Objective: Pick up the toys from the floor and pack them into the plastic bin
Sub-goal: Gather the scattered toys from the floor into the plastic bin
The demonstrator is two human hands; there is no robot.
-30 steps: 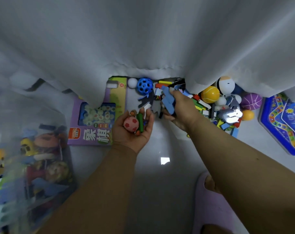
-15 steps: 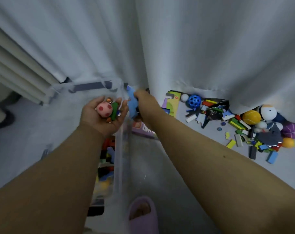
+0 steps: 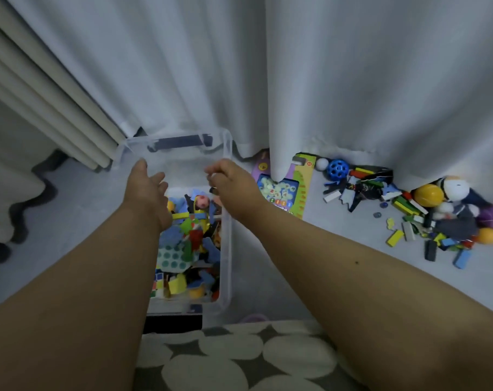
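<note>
Head view, largest first. Curtain (image 3: 352, 80) hangs across the back, hem on the floor (image 3: 268, 277). Clear bin (image 3: 226, 249) sits centre frame against it, full of mixed toys: foam pieces, blocks, a dotted sheet. Both forearms reach out over the bin. Patterned fabric (image 3: 225, 359) fills the bottom edge.

Toy pile (image 3: 426, 218) lies on the floor right of the bin, well apart from it: blocks, yellow ball (image 3: 428, 195), blue holed ball (image 3: 337, 168), plush, purple ball at the frame edge. Game box (image 3: 285, 190) lies flat between bin and pile, its top tucked under the hem.

Left hand (image 3: 148, 187) is over the bin's left side, fingers straight and spread, holding nothing. Right hand (image 3: 231, 184) is over the right rim, fingers loosely curled down, nothing visible in them. Pink spotted ball (image 3: 201, 201) lies on top of the toys in the bin, between the hands.
</note>
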